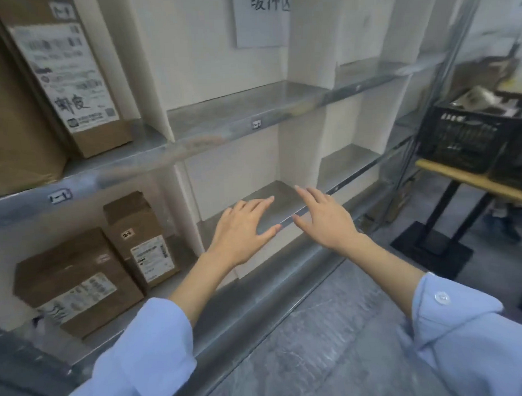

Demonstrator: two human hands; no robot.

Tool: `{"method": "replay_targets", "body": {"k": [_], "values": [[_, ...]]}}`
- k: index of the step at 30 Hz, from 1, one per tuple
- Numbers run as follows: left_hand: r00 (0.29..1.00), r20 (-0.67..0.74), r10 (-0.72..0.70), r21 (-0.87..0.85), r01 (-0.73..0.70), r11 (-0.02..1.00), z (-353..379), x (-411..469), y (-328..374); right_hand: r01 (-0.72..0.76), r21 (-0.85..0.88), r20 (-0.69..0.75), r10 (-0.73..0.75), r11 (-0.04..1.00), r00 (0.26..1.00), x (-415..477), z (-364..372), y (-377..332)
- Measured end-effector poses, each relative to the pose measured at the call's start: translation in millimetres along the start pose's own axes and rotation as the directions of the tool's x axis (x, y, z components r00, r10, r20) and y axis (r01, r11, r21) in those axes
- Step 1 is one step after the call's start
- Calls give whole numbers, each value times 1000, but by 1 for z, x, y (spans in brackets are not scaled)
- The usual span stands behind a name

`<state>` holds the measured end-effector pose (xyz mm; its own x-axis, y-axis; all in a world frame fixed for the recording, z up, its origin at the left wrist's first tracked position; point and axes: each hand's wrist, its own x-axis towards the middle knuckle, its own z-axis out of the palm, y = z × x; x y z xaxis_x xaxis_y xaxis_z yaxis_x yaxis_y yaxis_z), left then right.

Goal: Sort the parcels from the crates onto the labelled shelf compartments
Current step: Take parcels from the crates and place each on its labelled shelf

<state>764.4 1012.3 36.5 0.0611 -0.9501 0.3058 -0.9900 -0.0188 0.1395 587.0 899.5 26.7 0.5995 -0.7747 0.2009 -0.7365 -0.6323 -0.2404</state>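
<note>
My left hand [243,228] and my right hand [322,216] are stretched out side by side in front of the lower middle shelf compartment [277,197], fingers straight, holding nothing. Two brown cardboard parcels stand in the lower left compartment: a wide one [76,281] and a taller one [140,237] marked with a small tag. On the shelf above at the left, a parcel with a large white label [69,77] leans beside a bigger brown box [11,126]. A black crate [470,131] with parcels inside sits on a table at the right.
The metal shelf rack [251,124] carries small compartment tags on its front edges. White dividers separate the compartments. A paper sign [262,17] hangs on the back wall. The wooden table [460,176] has a black pedestal foot on the grey floor.
</note>
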Motion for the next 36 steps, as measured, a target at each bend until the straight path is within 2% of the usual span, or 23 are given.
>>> {"method": "replay_targets", "body": {"k": [7, 14, 18, 25, 36], "values": [[995, 3, 97, -24, -97, 995, 38, 128, 98, -253, -91, -77, 247, 963, 966, -17, -65, 133], [973, 73, 220, -92, -213, 973, 93, 255, 224, -449, -109, -89, 441, 887, 893, -33, -123, 301], [956, 68, 285, -113, -276, 954, 120, 336, 309, -534, -119, -114, 522, 837, 845, -29, -164, 405], [949, 6, 315, -194, -308, 931, 161, 449, 431, -630, -106, -178, 608, 770, 773, -17, -216, 556], [918, 17, 397, -257, -380, 889, 246, 607, 556, -706, -36, -217, 684, 708, 697, 20, -218, 743]]}}
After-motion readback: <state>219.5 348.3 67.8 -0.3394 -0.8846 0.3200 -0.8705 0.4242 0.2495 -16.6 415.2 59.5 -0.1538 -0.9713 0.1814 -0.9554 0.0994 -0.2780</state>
